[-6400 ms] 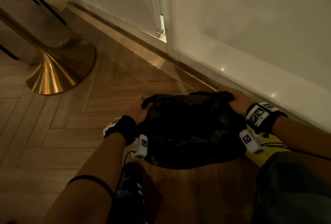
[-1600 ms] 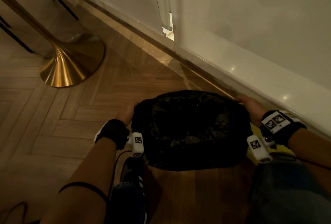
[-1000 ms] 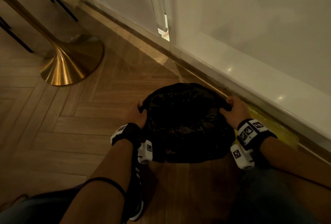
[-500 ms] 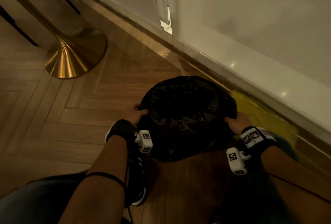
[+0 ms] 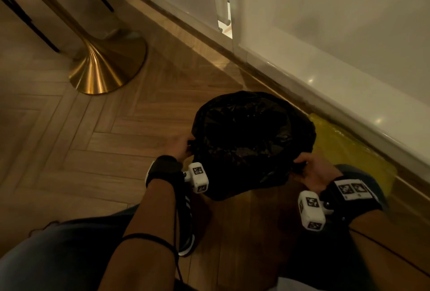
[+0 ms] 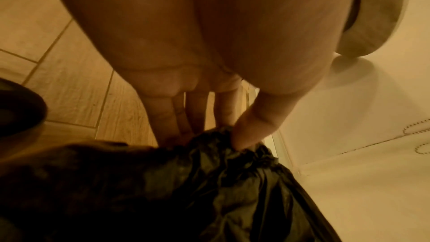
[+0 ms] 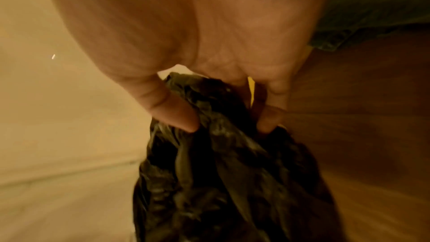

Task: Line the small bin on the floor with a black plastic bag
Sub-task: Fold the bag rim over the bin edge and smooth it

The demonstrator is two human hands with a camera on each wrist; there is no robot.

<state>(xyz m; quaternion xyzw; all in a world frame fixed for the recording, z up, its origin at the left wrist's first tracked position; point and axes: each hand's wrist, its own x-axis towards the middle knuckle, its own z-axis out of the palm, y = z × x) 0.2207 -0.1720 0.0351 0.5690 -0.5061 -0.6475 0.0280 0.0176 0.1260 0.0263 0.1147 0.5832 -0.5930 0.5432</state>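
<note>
A black plastic bag [image 5: 251,137] covers the small bin on the wooden floor; the bin itself is hidden under the plastic. The bag's mouth stands open and round, its inside dark. My left hand [image 5: 181,148] pinches the bag's edge on the left side, thumb on top of the bunched plastic [image 6: 232,146]. On the near right side, my right hand [image 5: 307,169] grips a gathered fold of the bag [image 7: 221,117] between thumb and fingers.
A gold trumpet-shaped table base [image 5: 102,69] stands at the far left with thin black legs [image 5: 30,23] beside it. A white wall and skirting [image 5: 325,86] run diagonally behind the bin. Something yellow [image 5: 349,151] lies by the skirting, right of the bin. My shoe [image 5: 186,221] is just in front of the bin.
Both hands slid along the bag's rim from the far sides toward me, the right one down to the near right. The bag's mouth went from a wide flattened shape to round.
</note>
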